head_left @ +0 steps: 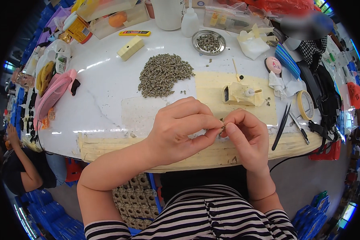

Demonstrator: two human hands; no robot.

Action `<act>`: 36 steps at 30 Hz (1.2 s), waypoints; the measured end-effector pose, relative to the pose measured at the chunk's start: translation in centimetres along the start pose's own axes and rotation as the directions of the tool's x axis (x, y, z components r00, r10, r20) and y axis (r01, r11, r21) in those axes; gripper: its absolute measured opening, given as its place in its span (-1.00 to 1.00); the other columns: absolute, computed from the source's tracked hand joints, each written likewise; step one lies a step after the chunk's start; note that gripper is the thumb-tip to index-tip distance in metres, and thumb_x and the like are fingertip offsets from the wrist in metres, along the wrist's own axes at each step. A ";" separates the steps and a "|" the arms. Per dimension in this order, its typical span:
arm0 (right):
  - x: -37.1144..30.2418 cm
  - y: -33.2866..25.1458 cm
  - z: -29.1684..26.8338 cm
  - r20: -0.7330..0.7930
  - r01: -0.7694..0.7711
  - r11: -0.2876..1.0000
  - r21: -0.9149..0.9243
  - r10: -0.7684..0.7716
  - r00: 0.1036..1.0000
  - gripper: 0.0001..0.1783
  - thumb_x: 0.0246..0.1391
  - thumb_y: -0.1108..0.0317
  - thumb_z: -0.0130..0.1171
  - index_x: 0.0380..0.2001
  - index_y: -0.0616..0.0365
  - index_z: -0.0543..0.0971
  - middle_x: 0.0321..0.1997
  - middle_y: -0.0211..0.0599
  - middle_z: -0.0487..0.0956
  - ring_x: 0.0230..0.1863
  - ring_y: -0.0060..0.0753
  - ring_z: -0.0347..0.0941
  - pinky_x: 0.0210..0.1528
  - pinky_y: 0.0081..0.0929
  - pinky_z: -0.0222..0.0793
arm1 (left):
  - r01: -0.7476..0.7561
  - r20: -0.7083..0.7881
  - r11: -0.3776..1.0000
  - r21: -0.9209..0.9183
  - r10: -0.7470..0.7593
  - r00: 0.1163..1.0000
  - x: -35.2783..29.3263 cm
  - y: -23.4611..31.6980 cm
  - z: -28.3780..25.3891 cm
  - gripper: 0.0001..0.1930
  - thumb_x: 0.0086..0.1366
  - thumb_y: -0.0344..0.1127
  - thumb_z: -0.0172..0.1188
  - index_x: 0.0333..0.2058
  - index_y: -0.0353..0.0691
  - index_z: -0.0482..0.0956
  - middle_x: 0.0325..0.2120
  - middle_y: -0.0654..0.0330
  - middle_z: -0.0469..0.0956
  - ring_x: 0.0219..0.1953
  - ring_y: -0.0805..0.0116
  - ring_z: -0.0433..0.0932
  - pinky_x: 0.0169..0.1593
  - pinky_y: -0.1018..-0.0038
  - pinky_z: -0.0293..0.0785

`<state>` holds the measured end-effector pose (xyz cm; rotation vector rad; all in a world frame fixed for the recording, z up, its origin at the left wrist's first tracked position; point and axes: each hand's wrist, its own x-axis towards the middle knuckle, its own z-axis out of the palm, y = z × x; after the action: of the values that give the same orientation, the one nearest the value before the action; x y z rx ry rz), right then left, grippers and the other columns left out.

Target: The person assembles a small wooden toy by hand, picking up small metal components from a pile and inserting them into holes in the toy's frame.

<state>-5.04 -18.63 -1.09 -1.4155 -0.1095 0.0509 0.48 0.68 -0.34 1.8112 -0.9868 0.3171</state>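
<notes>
Above the table's taped front edge, my left hand (186,130) and my right hand (246,138) meet fingertip to fingertip. Both pinch a tiny dark metal part (222,127), mostly hidden by the fingers. Beyond my left hand lies a large heap of small grey-brown metal parts (164,75). A few loose ones (183,92) lie beside the heap. Just past my right hand, a small block wrapped in cream tape (244,95) with a white knob on top stands on a cream taped sheet (210,86).
A round metal dish (209,42) holds more parts. Black tweezers (282,127), a pen-like tool (300,128) and a tape roll (305,105) lie at right. At left are a pink pouch (54,96) and bananas (45,78). Another person (28,168) sits at far left.
</notes>
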 end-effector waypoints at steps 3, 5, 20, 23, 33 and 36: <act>0.0 0.1 -0.1 0.019 -0.024 0.998 0.054 0.023 1.000 -0.95 0.24 0.53 0.15 -0.29 0.30 0.53 -0.32 -0.48 0.52 -0.29 -0.73 0.40 -0.19 -0.71 0.34 | -0.012 0.009 1.000 -0.013 0.013 1.000 0.0 -0.1 -0.1 -0.74 -0.06 -0.62 0.43 -0.33 -0.22 0.72 -0.46 0.23 0.60 -0.45 0.40 0.54 -0.44 0.54 0.44; -0.1 0.1 -0.1 0.030 -0.033 0.997 0.075 0.031 0.999 -0.95 0.25 0.52 0.15 -0.28 0.30 0.53 -0.32 -0.49 0.52 -0.29 -0.74 0.40 -0.20 -0.72 0.34 | -0.017 0.012 1.000 -0.024 0.018 1.000 0.0 -0.1 -0.1 -0.74 -0.06 -0.62 0.42 -0.33 -0.23 0.72 -0.46 0.22 0.60 -0.45 0.40 0.55 -0.43 0.55 0.44; -0.2 0.4 0.0 -0.015 0.061 0.998 -0.029 -0.062 0.998 -0.97 0.22 0.54 0.15 -0.30 0.29 0.51 -0.32 -0.45 0.50 -0.29 -0.70 0.40 -0.19 -0.68 0.35 | -0.015 0.003 1.000 -0.025 0.015 1.000 0.2 -0.1 0.1 -0.73 -0.06 -0.61 0.42 -0.33 -0.22 0.70 -0.45 0.23 0.59 -0.44 0.40 0.54 -0.42 0.55 0.43; -0.3 0.4 0.1 -0.022 0.073 0.996 -0.047 -0.074 0.997 -0.97 0.21 0.55 0.16 -0.30 0.29 0.52 -0.32 -0.44 0.50 -0.28 -0.69 0.40 -0.18 -0.68 0.34 | -0.033 0.001 0.999 0.007 0.033 0.999 0.2 0.0 0.1 -0.73 -0.06 -0.60 0.43 -0.32 -0.21 0.70 -0.45 0.23 0.58 -0.44 0.40 0.54 -0.42 0.54 0.43; -0.2 0.7 0.2 -0.052 0.129 0.979 -0.155 -0.139 0.989 -0.96 0.17 0.56 0.19 -0.33 0.28 0.52 -0.33 -0.39 0.51 -0.31 -0.64 0.40 -0.20 -0.66 0.33 | -0.097 -0.027 0.992 0.077 0.099 0.995 0.1 -0.2 0.2 -0.71 -0.09 -0.59 0.45 -0.31 -0.23 0.70 -0.46 0.24 0.57 -0.46 0.37 0.52 -0.44 0.52 0.41; -0.2 0.7 0.2 -0.052 0.141 0.975 -0.171 -0.152 0.987 -0.96 0.17 0.56 0.19 -0.33 0.28 0.52 -0.33 -0.39 0.51 -0.31 -0.64 0.40 -0.20 -0.66 0.33 | -0.104 -0.030 0.992 0.078 0.107 0.994 0.1 -0.2 0.2 -0.71 -0.10 -0.59 0.45 -0.32 -0.23 0.70 -0.46 0.23 0.56 -0.47 0.37 0.52 -0.45 0.52 0.42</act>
<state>-5.21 -18.33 -1.79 -1.5708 -0.1672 -0.1292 0.65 0.45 -0.53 1.8191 -1.0616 0.4548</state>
